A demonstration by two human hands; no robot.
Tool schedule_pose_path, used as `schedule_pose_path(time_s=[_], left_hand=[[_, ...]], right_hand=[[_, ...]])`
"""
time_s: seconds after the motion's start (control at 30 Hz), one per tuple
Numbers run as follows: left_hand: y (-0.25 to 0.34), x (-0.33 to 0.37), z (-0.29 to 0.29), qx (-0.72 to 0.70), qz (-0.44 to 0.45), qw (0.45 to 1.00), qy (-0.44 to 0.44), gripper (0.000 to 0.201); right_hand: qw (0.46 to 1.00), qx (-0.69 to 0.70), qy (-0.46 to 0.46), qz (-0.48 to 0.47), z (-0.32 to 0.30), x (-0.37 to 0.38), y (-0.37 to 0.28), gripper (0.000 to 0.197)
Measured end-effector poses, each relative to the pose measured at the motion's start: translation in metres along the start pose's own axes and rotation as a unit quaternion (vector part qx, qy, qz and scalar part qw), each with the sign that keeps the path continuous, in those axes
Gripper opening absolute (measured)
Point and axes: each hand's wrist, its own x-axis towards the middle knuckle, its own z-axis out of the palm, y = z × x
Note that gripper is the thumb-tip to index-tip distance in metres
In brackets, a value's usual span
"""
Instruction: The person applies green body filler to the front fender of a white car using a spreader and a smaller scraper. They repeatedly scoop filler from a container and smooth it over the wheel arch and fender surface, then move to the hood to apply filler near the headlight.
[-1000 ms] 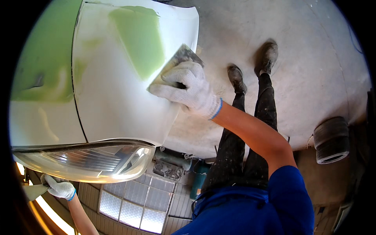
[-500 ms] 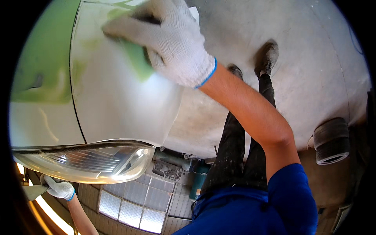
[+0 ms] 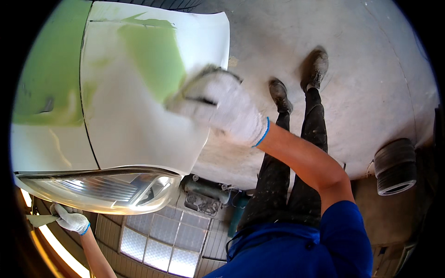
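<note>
In a white knitted glove, my right hand [image 3: 220, 106] is blurred by motion above the near edge of a white car body panel [image 3: 134, 132]. Its fingers are curled, and a thin dark edge shows along the top of the hand; I cannot make out the thing. Just beyond the fingers lies a smooth light green filler patch [image 3: 155, 53] on the panel. At the lower left, past the headlight [image 3: 106, 190], my gloved left hand [image 3: 72, 219] pinches a flat grey-green piece [image 3: 42, 220].
A narrow seam divides the white panel from a neighbouring one with a larger green area [image 3: 51, 69]. Below the headlight appear a windowed wall [image 3: 164, 241] and a grey-green cylindrical machine [image 3: 206, 191]. Stacked tyres [image 3: 395, 167] stand at the right on the concrete floor [image 3: 366, 88].
My right hand has moved down and to the right, off the upper part of the panel, uncovering the green filler patch. My left hand has barely shifted and still holds the flat piece.
</note>
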Motion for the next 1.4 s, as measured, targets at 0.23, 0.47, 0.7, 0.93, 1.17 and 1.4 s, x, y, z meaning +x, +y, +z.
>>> schedule_pose_path(time_s=[0.23,0.47,0.7,0.93,1.17,1.4], left_hand=[[-0.002,0.007,0.001,-0.01,0.014,1.0,-0.007,0.024],[-0.007,0.009,0.0,0.011,0.048,0.998,0.024,0.025],[-0.003,0.006,0.005,-0.008,0.028,1.0,0.01,0.022],[0.002,-0.001,0.007,-0.014,0.041,0.999,-0.013,0.027],[-0.002,0.007,0.002,-0.016,0.038,0.999,-0.016,0.021],[-0.008,0.012,-0.003,0.014,0.088,0.996,-0.003,0.021]], right_hand=[[0.99,-0.053,0.133,-0.017,0.0,0.078,0.035,0.045],[0.988,-0.038,0.148,-0.02,0.031,0.091,0.033,0.04],[0.995,-0.003,0.094,0.013,0.03,0.019,-0.002,0.046],[0.983,-0.008,0.139,0.117,-0.004,0.066,-0.002,0.048],[0.989,-0.021,0.114,0.09,0.008,0.1,0.002,0.036],[0.989,0.052,0.073,0.115,0.023,0.028,-0.04,0.041]])
